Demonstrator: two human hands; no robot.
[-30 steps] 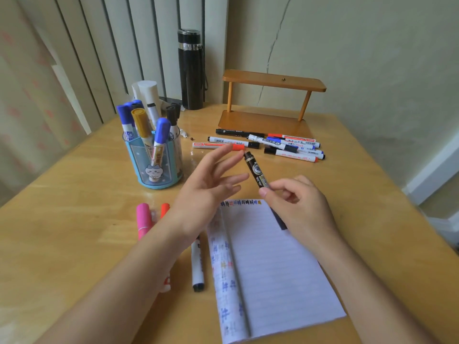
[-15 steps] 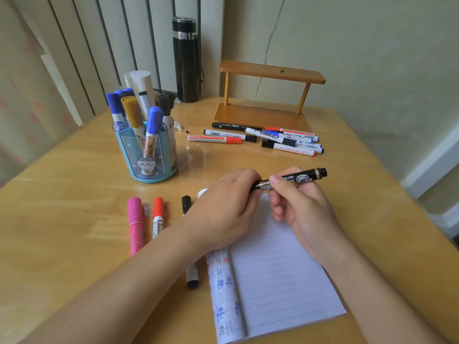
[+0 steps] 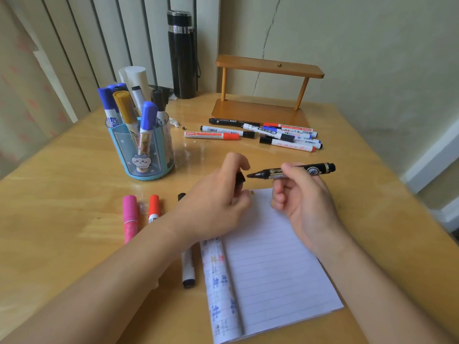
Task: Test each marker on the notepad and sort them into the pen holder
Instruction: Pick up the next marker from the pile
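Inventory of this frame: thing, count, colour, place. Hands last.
table: one, light wood
pen holder: one, blue, far left, several sorted markers inside
wooden stand: one, brown, far centre
flask: one, black, far wall
loose markers: about seven, mixed, before wooden stand
notepad: one, white lined, near centre
side markers: three, pink, red, black-white, left of notepad
black marker: one, uncapped, held
cap: one, black, held
left hand: pinches cap
right hand: holds black marker
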